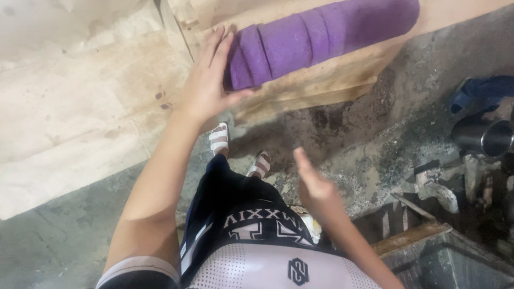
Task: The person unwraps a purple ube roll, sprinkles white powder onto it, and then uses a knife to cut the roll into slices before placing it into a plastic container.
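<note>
Purple foam roll: long, thick cylinder marked by cross seams, lying at the far side of the scene on brown paper, running from centre out to the far right.
Left hand: my fingers are spread flat against the near-left end face of the roll, thumb hooked under its lower edge; pressing it, not wrapped around it.
Right hand: open and slack, fingers loosely together, holding nothing, hanging in the air near me, well apart from the roll.
Brown paper sheet: stained, under the roll, its near edge lifted off the floor.
Larger paper sheets: pale and creased, spread over the floor on the left.
Floor: grey concrete, dark and gritty between me and the roll.
Feet: my white strapped sandals stand just near of the paper's edge.
Metal cylinder: shiny, open-ended, lying at the far right.
Blue cloth: bunched just beyond that cylinder.
Rubble and metal frame: at the near right.
</note>
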